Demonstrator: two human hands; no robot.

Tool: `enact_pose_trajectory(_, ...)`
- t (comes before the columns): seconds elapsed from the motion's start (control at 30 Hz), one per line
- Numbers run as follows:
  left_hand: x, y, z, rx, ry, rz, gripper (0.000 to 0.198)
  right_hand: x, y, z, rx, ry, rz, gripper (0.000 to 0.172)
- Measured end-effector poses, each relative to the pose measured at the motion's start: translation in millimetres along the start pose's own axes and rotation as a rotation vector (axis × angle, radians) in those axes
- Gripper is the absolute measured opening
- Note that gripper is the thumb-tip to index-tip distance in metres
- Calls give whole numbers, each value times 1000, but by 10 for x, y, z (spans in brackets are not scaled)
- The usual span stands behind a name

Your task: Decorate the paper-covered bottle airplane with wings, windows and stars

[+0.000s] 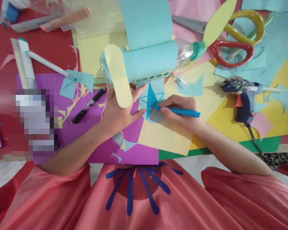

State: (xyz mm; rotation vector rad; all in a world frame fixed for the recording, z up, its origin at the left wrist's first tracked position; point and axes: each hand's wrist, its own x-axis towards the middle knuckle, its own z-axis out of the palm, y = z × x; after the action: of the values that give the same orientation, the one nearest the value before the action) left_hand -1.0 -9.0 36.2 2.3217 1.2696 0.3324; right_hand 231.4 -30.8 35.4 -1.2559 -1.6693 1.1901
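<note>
My right hand (pixel 180 108) is closed round a blue marker (pixel 182 111), its tip on a star drawn on a light blue paper tab (pixel 151 100). My left hand (pixel 118 110) lies flat, fingers spread, pressing the paper beside the star. The tab hangs from a plastic bottle (pixel 186 52) wrapped in blue paper (pixel 148 59) with yellow oval paper pieces (pixel 118 75) stuck on it. A yellow sheet (pixel 165 137) and a purple sheet (pixel 96 134) lie under my hands.
A black pen (pixel 87 106) lies left of my left hand. A blue glue gun (pixel 243 97) sits at the right, scissors (pixel 232 48) with red and yellow handles behind it. Paper scraps cover the red table (pixel 2 73). A white pen (pixel 50 65) lies at the left.
</note>
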Motion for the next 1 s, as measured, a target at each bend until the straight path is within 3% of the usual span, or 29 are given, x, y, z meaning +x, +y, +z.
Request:
enact_pose_trajectory(0.2,4,13,-1,21,-14,-8,62,16,-57,-48,0,-77,12,18)
enact_pose_trajectory(0.47,-4,-2,18,24,8,12,62,3,10,-5,11,26,-21,13)
enact_pose_trajectory(0.73,-2,0,8,2,-4,-8,62,-2,-19,-37,13,-51,-59,14)
enact_pose_trajectory(1.0,2,15,-10,-10,-17,-11,61,-2,-11,-13,-4,27,-55,13)
